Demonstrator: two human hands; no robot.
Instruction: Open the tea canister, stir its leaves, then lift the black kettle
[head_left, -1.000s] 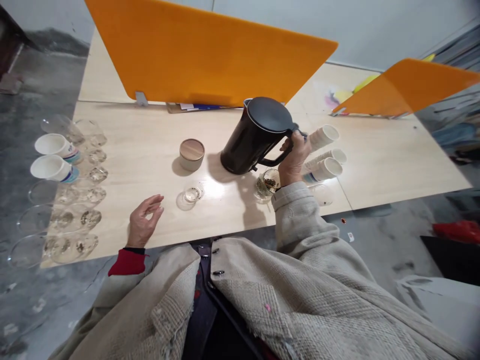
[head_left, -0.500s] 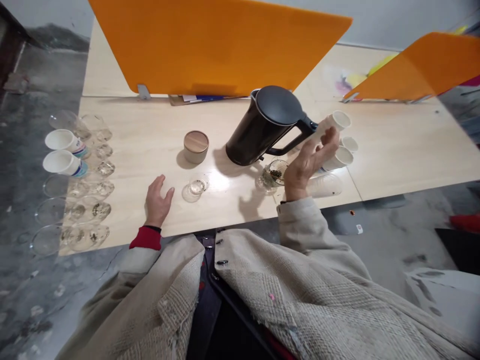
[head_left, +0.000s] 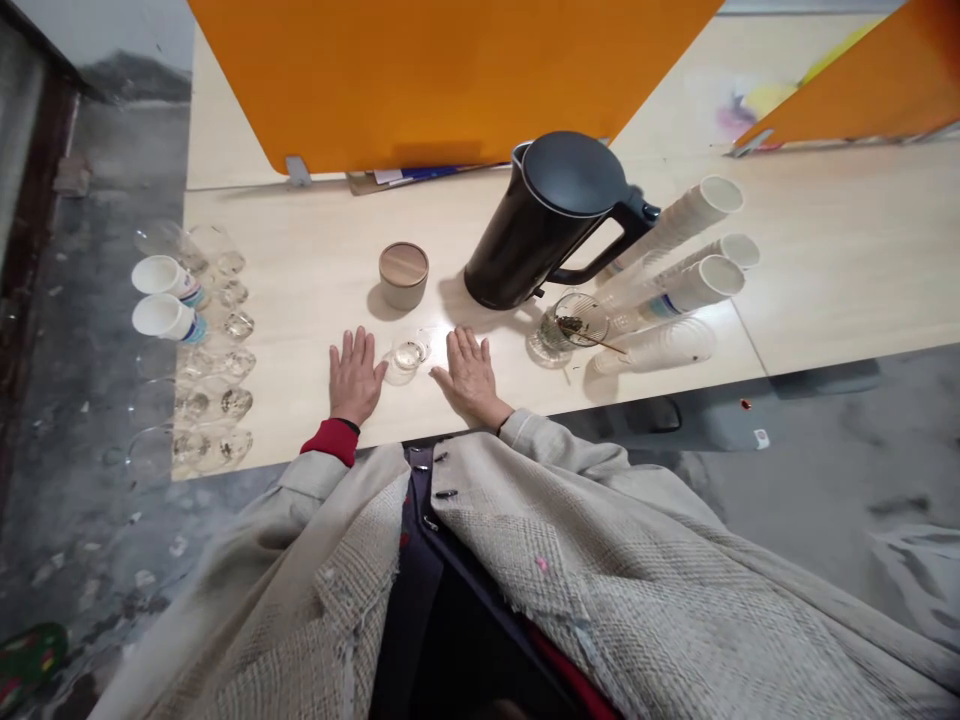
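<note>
My left hand lies flat on the table, fingers stretched out and holding nothing. On the other side of a small clear glass cup, my right hand rests the same way, also empty. The cup stands between the two hands, apart from both. Behind it is a round canister with a wooden lid. A black electric kettle stands beyond my right hand, its handle to the right. Right of that hand, a glass holds dark leaves and a thin stick that leans over its rim.
Clear cups, some with dark bits inside, line the left edge near two white paper cups. Several stacks of disposable cups lie at the right. An orange divider closes off the back.
My right hand has come down from the cup stacks at the right to the table beside the small cup. My left hand has spread flat, nearer the cup. The view has shifted slightly.
</note>
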